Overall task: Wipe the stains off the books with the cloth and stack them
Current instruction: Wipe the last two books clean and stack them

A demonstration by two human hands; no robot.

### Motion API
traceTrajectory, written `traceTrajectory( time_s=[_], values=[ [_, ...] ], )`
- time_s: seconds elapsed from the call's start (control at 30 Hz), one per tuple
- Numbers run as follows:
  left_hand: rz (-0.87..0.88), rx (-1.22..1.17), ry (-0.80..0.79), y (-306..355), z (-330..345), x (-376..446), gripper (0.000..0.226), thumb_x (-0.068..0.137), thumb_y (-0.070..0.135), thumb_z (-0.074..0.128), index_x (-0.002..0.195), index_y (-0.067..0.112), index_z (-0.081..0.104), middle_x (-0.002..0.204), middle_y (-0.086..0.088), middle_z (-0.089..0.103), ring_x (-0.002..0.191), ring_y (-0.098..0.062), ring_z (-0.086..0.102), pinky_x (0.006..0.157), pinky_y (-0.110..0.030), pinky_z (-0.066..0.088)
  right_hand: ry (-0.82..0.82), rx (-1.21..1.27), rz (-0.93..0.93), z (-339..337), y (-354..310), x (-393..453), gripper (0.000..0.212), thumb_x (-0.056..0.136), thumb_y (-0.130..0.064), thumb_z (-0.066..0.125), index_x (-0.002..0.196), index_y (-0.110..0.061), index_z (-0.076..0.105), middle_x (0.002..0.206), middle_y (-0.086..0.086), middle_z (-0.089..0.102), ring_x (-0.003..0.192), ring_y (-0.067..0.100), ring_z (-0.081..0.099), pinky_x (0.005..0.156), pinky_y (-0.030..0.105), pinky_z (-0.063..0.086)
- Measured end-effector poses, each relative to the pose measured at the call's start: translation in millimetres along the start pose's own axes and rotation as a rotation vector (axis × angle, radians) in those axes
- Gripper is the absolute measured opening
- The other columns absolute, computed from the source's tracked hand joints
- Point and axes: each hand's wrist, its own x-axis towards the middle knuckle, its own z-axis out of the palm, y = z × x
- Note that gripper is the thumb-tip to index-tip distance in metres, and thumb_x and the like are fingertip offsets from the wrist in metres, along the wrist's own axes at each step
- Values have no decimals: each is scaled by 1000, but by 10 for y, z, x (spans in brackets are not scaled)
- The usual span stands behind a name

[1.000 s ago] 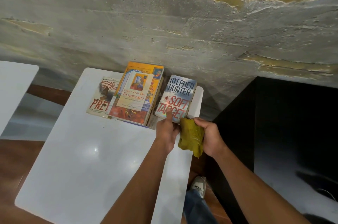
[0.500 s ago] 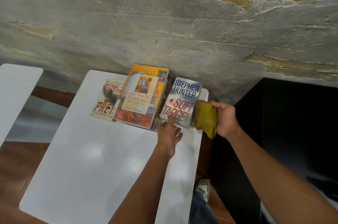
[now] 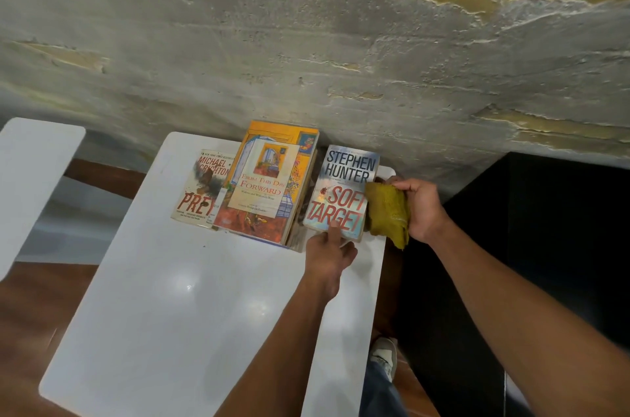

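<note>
Three groups of books lie at the far end of a white table (image 3: 170, 297). The "Soft Target" paperback (image 3: 341, 188) is at the right. My left hand (image 3: 329, 254) presses a straight finger on its near edge. My right hand (image 3: 421, 205) grips a bunched yellow-green cloth (image 3: 388, 212) against the book's right edge. "From This Day Forward" (image 3: 264, 178) tops a pile in the middle, over a larger orange book (image 3: 289, 133). "Prey" (image 3: 201, 191), with a dark smear on its cover, lies at the left, partly under that pile.
A rough plastered wall (image 3: 306, 41) rises right behind the books. A second white table (image 3: 30, 171) stands to the left. A black cabinet (image 3: 531, 246) sits to the right, and my shoe (image 3: 383, 360) shows on the wooden floor below.
My right hand carried the cloth from beside my left hand, near the book's near edge, up along the book's right side. My left finger stays on the book.
</note>
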Motion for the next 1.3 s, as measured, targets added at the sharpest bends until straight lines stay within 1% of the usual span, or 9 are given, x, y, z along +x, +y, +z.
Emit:
traceTrajectory(
  time_s=[0.07,0.2,0.53,0.7,0.87,0.97,1.07,1.17,1.3],
  values=[
    [2,2,7,21,0,2,19,104,30,53,109,13,58,112,-10,70,102,-23,69,77,-29,60,-2,-15,7,4,10,10,25,92,-25,45,85,-15,66,87,10,71,79,29,70,74,46,57],
    [-20,17,30,21,19,18,14,104,30,53,105,17,59,111,-9,70,106,-26,68,94,-40,56,10,-4,33,-18,61,30,32,89,-28,48,109,-10,65,108,18,70,98,36,67,93,58,51],
    [1,-10,37,-41,47,36,25,103,31,54,117,11,58,120,-11,68,108,-24,67,71,-23,59,41,39,38,-4,-78,33,41,85,-28,48,115,-9,69,111,18,71,95,34,71,86,46,55],
    [-5,-2,71,-66,71,71,28,103,31,55,122,11,58,120,-10,69,110,-24,67,74,-26,59,56,34,58,-37,-123,14,60,75,-30,51,128,-5,63,123,21,66,104,38,67,88,48,56],
    [-4,-30,107,-60,152,52,25,104,27,53,123,11,54,120,-10,66,113,-27,65,79,-31,59,87,40,72,-30,-90,-7,54,85,-31,45,130,-7,62,125,21,66,112,39,65,87,49,56],
    [-3,40,165,-70,211,74,27,104,29,53,124,11,54,121,-11,66,112,-28,65,77,-32,61,83,54,65,-20,-99,-27,60,77,-31,50,130,-7,62,125,21,66,115,40,63,90,50,54],
    [-1,114,222,-99,222,110,28,103,32,55,121,10,57,117,-11,68,106,-29,68,65,-28,61,93,65,62,-27,-118,-43,55,80,-31,47,126,-7,64,122,21,68,111,38,65,90,49,54],
    [23,212,257,-132,214,171,33,101,38,57,117,10,61,109,-11,72,97,-30,72,75,-39,63,97,74,74,-68,-120,-50,49,91,-31,39,123,-6,65,115,19,71,104,36,68,86,47,54],
    [47,253,268,-161,251,160,31,100,38,58,114,10,62,106,-12,73,95,-30,72,85,-46,61,90,113,84,-93,-115,-75,47,88,-31,41,118,-5,67,105,17,73,89,33,72,78,42,54]
  ],
)
